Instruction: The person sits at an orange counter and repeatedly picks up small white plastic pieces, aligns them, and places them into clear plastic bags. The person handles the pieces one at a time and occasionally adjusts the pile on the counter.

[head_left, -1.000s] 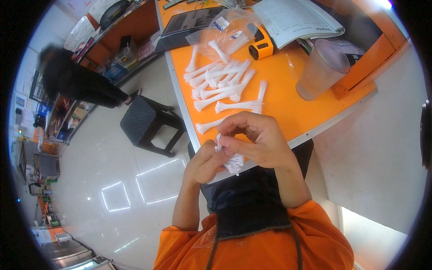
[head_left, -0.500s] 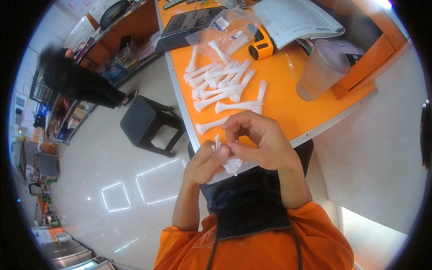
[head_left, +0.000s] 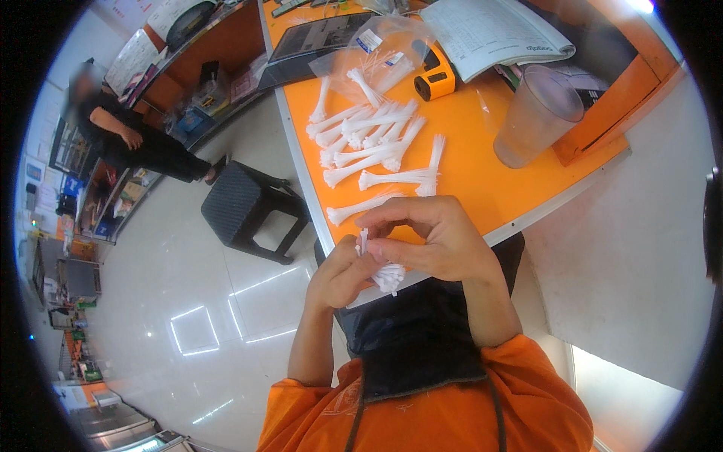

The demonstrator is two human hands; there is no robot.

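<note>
My left hand [head_left: 339,275] is closed around a bundle of white cable ties [head_left: 389,279], just over the front edge of the orange table. The heads of the ties fan out below my fingers, and a few stick up beside my left thumb. My right hand [head_left: 440,237] is curled over the top, its thumb and forefinger pinching at those upright ties. My fingers partly hide the bundle's middle. Beyond my hands lie several more bundles of white cable ties [head_left: 376,154], with a single bundle [head_left: 361,209] nearest to me.
A clear plastic bag [head_left: 392,45] and a yellow-black tool [head_left: 434,75] are behind the bundles. On the right stand a translucent cup [head_left: 538,117] and an open booklet [head_left: 497,38]. To the left are a black stool [head_left: 241,200] and a person in dark clothes [head_left: 113,128].
My right hand has shifted slightly left, and its fingertips have come down onto the upright ties. My left hand stays in place. The person at the left has turned and lowered an arm.
</note>
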